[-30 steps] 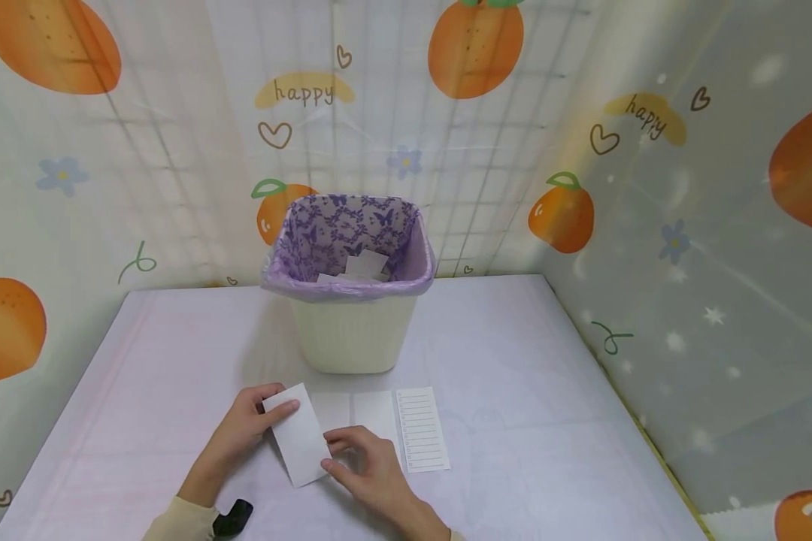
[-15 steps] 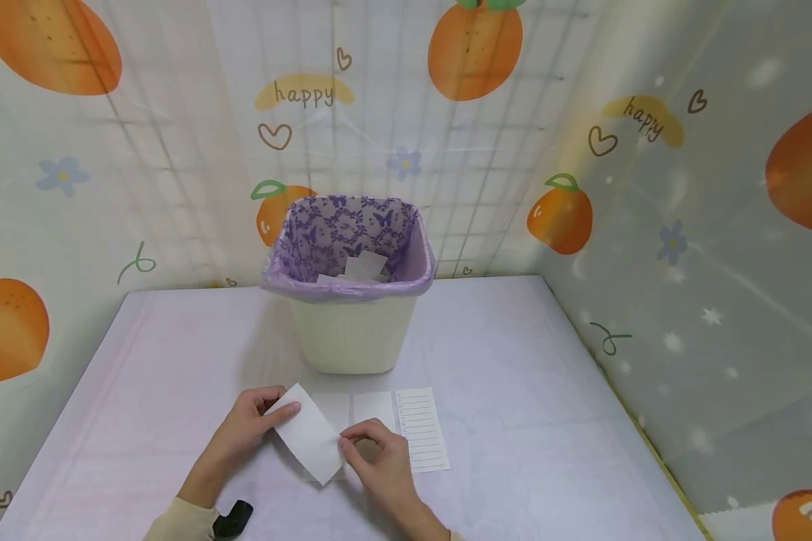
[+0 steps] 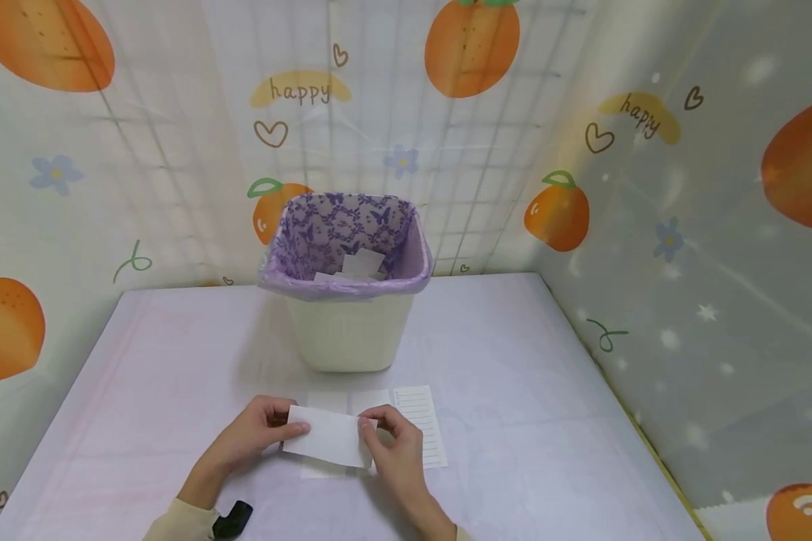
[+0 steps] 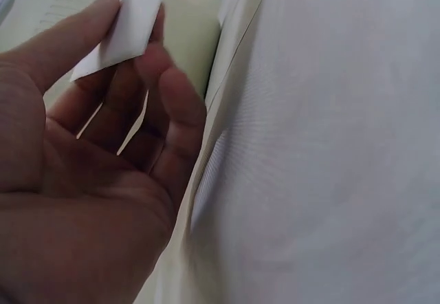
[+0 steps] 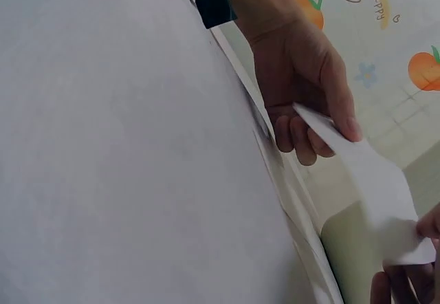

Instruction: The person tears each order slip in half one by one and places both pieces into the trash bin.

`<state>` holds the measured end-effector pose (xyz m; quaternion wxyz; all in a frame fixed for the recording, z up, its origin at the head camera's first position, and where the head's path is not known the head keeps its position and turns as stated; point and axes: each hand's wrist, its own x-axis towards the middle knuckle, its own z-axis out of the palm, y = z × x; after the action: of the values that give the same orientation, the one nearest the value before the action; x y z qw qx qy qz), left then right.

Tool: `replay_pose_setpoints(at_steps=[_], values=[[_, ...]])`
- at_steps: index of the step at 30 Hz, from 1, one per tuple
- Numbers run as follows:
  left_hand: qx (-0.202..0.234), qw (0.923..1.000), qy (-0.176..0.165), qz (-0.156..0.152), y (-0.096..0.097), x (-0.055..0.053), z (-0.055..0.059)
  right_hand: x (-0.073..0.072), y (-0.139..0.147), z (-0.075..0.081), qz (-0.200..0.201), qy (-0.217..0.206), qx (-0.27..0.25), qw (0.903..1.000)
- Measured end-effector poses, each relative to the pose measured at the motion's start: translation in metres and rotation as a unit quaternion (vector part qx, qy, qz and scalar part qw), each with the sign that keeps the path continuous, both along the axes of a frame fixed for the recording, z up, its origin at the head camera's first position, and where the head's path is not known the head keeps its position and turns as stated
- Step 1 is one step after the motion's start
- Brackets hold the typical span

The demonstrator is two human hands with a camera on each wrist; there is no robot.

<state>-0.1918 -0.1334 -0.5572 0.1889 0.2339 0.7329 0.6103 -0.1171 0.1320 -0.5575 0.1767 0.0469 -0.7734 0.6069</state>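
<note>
A blank white card [image 3: 328, 437] is stretched level between both hands above the table. My left hand [image 3: 246, 434] pinches its left end, thumb on the near face and fingers behind. At the opposite end my right hand [image 3: 401, 451] pinches the right edge between thumb and fingers. In the left wrist view, a corner of the card [image 4: 134, 25] sits under the left thumb. The right wrist view has the card [image 5: 375, 187] slightly bowed between the hands. Underneath, partly covered, lie a pale card [image 3: 325, 400], another pale card [image 3: 371, 401] and a lined card [image 3: 429, 432].
Behind the hands stands a cream bin [image 3: 352, 334] with a purple patterned liner [image 3: 291, 255]; several white paper pieces [image 3: 362, 263] lie inside. A white cloth [image 3: 534, 421] covers the table. Curtains printed with oranges [image 3: 470, 49] hang at the back and sides.
The card has turned from steeply slanted to nearly level, its right end swinging up and right. The right hand has moved up and right with it; the left hand keeps its pinch.
</note>
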Motion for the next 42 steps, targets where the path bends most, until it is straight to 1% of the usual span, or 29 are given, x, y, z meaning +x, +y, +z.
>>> replay_pose_setpoints(at_steps=[6,10,13,16,20,22,25,28,30,34,36,38,42], values=[[0.004,0.9989,0.006,-0.047,0.002,0.005,0.002,-0.002,0.002,-0.001,-0.003,-0.004,-0.005,1.0000],[0.005,0.9982,0.008,-0.059,0.005,0.005,0.002,-0.002,0.003,-0.001,-0.005,-0.002,-0.006,1.0000],[0.002,0.9984,0.014,-0.055,0.007,0.005,0.002,-0.002,0.004,-0.002,-0.008,0.001,-0.004,1.0000],[0.001,0.9983,0.039,-0.044,0.010,0.004,0.001,-0.003,0.005,-0.002,-0.011,0.002,-0.002,0.9999],[0.014,0.9962,0.078,-0.034,0.015,0.004,-0.002,-0.003,0.005,-0.001,-0.012,0.001,0.001,0.9999],[0.024,0.9952,0.091,-0.028,0.018,0.005,-0.004,-0.003,0.006,-0.001,-0.012,-0.001,0.002,0.9999],[0.028,0.9930,0.114,-0.010,0.023,0.007,-0.006,-0.003,0.006,0.000,-0.007,-0.012,0.008,0.9999],[0.024,0.9916,0.127,0.005,0.026,0.009,-0.007,-0.003,0.005,0.002,0.003,-0.030,0.009,0.9995],[0.019,0.9915,0.129,0.009,0.028,0.011,-0.008,-0.003,0.004,0.003,0.014,-0.042,0.012,0.9989],[0.018,0.9922,0.124,0.000,0.030,0.014,-0.009,-0.002,0.003,0.004,0.043,-0.055,0.023,0.9973],[0.017,0.9931,0.116,-0.002,0.033,0.014,-0.010,-0.002,0.003,0.004,0.059,-0.051,0.036,0.9963],[0.015,0.9935,0.113,-0.001,0.035,0.014,-0.012,-0.002,0.004,0.003,0.066,-0.042,0.050,0.9957],[0.011,0.9930,0.118,0.001,0.042,0.015,-0.013,-0.002,0.007,0.004,0.062,-0.028,0.066,0.9955]])
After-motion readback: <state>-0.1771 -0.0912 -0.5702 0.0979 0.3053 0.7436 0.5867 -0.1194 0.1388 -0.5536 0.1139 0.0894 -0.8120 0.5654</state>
